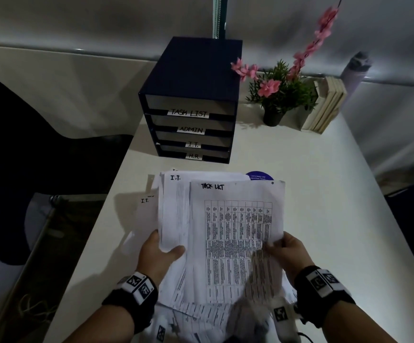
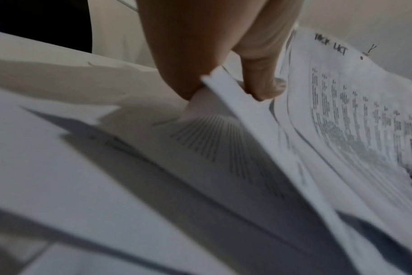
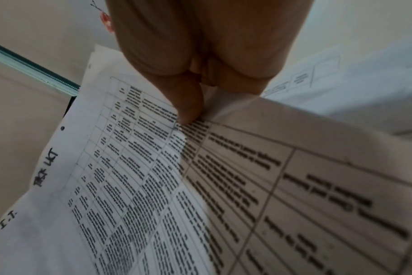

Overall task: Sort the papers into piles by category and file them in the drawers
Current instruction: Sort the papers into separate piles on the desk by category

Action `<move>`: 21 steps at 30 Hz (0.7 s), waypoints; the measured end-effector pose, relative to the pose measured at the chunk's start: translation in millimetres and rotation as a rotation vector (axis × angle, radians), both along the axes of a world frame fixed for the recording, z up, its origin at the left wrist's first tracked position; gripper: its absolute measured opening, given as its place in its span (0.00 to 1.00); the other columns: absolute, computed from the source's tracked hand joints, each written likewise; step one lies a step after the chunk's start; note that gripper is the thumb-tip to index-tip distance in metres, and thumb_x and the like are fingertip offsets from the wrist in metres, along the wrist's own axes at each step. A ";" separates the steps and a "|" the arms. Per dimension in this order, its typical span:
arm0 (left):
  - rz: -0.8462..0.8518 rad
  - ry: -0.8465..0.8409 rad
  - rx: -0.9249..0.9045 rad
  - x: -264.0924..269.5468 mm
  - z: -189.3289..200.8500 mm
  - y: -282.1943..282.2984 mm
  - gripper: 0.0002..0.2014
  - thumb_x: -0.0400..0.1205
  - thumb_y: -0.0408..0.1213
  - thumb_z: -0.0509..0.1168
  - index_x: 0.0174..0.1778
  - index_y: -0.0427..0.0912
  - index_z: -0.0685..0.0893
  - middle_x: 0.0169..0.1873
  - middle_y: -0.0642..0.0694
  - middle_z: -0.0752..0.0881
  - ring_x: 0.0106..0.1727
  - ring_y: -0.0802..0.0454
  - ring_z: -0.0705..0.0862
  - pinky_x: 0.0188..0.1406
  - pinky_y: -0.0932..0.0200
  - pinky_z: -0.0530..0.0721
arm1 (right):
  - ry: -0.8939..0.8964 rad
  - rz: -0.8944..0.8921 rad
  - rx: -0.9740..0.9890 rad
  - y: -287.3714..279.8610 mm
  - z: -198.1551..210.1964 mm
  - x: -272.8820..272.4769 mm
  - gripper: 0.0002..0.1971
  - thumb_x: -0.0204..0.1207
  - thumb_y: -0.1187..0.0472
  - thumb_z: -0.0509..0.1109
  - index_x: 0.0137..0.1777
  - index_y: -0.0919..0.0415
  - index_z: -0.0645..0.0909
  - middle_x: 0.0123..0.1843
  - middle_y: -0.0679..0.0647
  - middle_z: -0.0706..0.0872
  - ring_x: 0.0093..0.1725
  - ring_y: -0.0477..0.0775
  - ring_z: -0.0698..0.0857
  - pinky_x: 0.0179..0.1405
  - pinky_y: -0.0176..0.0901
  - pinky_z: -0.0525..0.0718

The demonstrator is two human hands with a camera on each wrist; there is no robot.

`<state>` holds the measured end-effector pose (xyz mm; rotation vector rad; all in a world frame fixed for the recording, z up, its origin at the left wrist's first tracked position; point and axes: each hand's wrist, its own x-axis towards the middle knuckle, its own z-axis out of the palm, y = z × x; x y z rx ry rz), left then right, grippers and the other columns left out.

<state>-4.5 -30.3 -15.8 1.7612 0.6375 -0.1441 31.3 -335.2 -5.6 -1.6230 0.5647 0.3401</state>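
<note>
I hold a stack of white papers (image 1: 176, 214) above the table. My left hand (image 1: 160, 251) grips the stack's left edge, thumb on top; the left wrist view shows the thumb and a finger of the left hand (image 2: 223, 87) pinching the stack (image 2: 235, 104). On top lies a sheet headed "TASK LIST" (image 1: 238, 219) with a printed table. My right hand (image 1: 281, 248) pinches that sheet's right edge, also clear in the right wrist view where the right hand (image 3: 195, 109) nips the sheet (image 3: 120, 158). A sheet marked "I.T." shows behind. The dark blue drawer unit (image 1: 191, 100) stands beyond, labelled TASK LIST, ADMIN, I.T., H.R.
More sheets marked "I.T." (image 1: 146, 206) lie on the white table (image 1: 324, 194) under the stack. A potted plant with pink flowers (image 1: 280, 95), books (image 1: 324, 107) and a bottle (image 1: 354, 70) stand at the back right. A dark chair (image 1: 27, 144) is at the left.
</note>
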 end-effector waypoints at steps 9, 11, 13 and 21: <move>-0.055 -0.036 0.095 1.4 5.2 -3.8 0.19 0.82 0.29 0.64 0.68 0.46 0.75 0.56 0.50 0.84 0.61 0.47 0.83 0.59 0.58 0.77 | 0.000 0.021 -0.195 -7.7 -11.7 3.2 0.03 0.69 0.67 0.73 0.42 0.63 0.84 0.41 0.68 0.89 0.39 0.63 0.88 0.48 0.69 0.87; -0.066 -0.038 0.150 1.5 6.4 -0.8 0.22 0.84 0.28 0.59 0.74 0.48 0.71 0.63 0.48 0.82 0.64 0.49 0.80 0.62 0.59 0.74 | -0.009 0.017 -0.234 -10.8 -9.7 3.4 0.02 0.70 0.68 0.73 0.41 0.66 0.83 0.38 0.69 0.88 0.36 0.59 0.85 0.45 0.65 0.87; -0.086 -0.063 0.192 2.5 11.0 1.5 0.27 0.85 0.26 0.55 0.78 0.54 0.65 0.70 0.48 0.79 0.67 0.48 0.78 0.66 0.57 0.74 | -0.021 0.019 -0.265 -11.5 -2.0 4.0 0.06 0.70 0.70 0.72 0.35 0.69 0.78 0.30 0.65 0.81 0.34 0.54 0.79 0.38 0.56 0.86; -0.044 -0.169 0.066 14.2 27.5 -2.7 0.29 0.84 0.24 0.56 0.77 0.59 0.67 0.71 0.55 0.77 0.71 0.55 0.76 0.73 0.51 0.72 | -0.078 -0.045 -0.108 -14.8 10.1 9.1 0.04 0.71 0.72 0.70 0.41 0.65 0.79 0.33 0.62 0.81 0.32 0.57 0.81 0.40 0.57 0.85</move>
